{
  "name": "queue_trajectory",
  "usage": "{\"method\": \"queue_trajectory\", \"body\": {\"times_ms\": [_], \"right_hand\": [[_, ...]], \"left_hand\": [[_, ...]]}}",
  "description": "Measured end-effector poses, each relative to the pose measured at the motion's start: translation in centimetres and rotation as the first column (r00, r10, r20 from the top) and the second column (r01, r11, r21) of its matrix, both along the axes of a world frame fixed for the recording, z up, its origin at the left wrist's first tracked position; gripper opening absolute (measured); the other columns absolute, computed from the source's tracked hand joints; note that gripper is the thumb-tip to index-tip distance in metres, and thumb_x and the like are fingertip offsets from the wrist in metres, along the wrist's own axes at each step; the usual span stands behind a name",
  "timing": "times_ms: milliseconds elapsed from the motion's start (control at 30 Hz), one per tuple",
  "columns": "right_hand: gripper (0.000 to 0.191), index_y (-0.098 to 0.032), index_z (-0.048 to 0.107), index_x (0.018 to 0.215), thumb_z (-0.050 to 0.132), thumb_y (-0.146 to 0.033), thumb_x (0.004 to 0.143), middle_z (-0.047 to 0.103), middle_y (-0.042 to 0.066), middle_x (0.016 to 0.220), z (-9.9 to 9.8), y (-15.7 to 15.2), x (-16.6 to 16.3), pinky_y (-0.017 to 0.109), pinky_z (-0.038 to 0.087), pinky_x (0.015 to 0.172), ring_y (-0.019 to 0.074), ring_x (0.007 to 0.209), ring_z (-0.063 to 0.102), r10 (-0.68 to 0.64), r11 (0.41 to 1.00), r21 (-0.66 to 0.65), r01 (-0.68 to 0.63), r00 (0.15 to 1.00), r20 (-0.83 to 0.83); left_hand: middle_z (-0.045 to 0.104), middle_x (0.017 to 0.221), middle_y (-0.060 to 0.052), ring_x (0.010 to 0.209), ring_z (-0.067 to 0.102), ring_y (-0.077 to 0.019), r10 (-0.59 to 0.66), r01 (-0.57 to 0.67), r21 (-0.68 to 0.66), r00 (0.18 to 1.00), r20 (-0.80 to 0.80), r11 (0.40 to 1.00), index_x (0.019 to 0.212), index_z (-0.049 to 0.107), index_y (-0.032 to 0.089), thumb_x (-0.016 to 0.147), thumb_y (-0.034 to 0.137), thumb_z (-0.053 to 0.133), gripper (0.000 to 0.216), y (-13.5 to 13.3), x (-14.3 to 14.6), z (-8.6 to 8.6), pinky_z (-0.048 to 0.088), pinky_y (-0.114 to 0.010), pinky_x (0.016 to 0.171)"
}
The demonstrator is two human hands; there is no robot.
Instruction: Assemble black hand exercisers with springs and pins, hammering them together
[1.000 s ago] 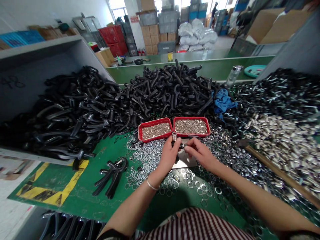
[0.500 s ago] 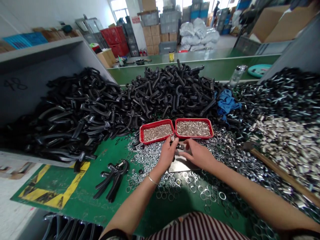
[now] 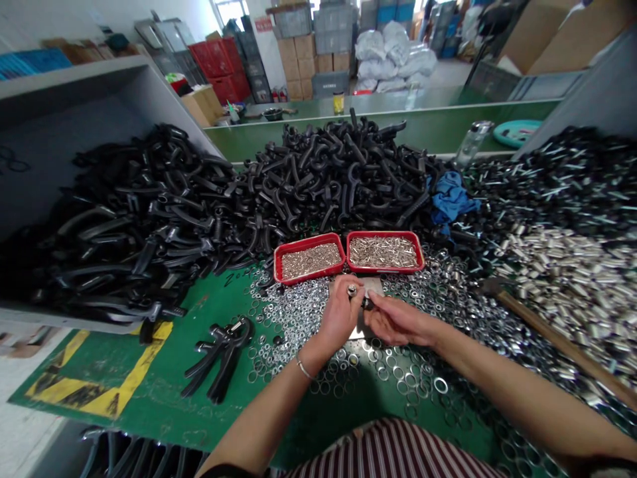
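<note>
My left hand (image 3: 340, 314) and my right hand (image 3: 395, 320) meet over a small metal plate (image 3: 367, 287) on the green bench. Both are pinched on one small part (image 3: 356, 295): a silver coil spring with a dark piece at its end. Just behind the hands stand two red trays, the left tray (image 3: 279, 257) full of tiny silver pieces, the right tray (image 3: 384, 233) full of small silver pins. Loose steel rings (image 3: 293, 312) lie all around the hands.
A big heap of black plastic handles (image 3: 209, 199) fills the back and left. Two joined black handles (image 3: 221, 355) lie on the green mat at left. Silver sleeves (image 3: 562, 279), a wooden-handled hammer (image 3: 547, 338) and a blue cloth (image 3: 450, 199) are on the right.
My hands have drawn slightly back from the red trays toward me, still together on the small part. The spring that stood upright between my fingers is now turned end-on.
</note>
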State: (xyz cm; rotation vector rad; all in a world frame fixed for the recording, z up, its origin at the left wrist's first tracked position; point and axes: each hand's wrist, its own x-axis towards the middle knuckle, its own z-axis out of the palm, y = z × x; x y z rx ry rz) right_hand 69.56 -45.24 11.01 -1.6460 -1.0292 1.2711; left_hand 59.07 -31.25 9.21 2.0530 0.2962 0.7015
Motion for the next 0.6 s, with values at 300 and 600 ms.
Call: {"method": "queue_trajectory", "body": {"times_ms": [300,600], "right_hand": [[0.072,-0.018,0.061,0.087,0.004,-0.059,0.103,0.058,0.002,0.058,0.2,-1.4,-1.0,0.026,0.035,0.043,0.0110,0.040,0.041,-0.012,0.999,0.032,0.005,0.979,0.202],[0.050,-0.020,0.057,0.087,0.029,-0.059,0.102,0.063,0.003,0.067,0.6,-1.7,-2.0,0.025,0.037,0.047,0.0112,0.046,0.044,-0.124,0.988,0.099,0.115,0.989,0.084]], "left_hand": [[0.057,0.098,-0.007,0.095,0.058,-0.0195,-0.017,0.017,0.076,1.000,0.001,0.997,0.093,0.052,0.019,0.103,0.036,0.042,0.022,-1.2,-0.6,-0.1,0.047,-0.035,0.091],[0.057,0.095,-0.007,0.092,0.057,-0.0202,0.041,-0.040,0.047,0.999,-0.021,0.998,0.096,0.050,0.020,0.103,0.036,0.039,0.021,-1.3,-1.0,0.2,0.047,-0.035,0.089]]}}
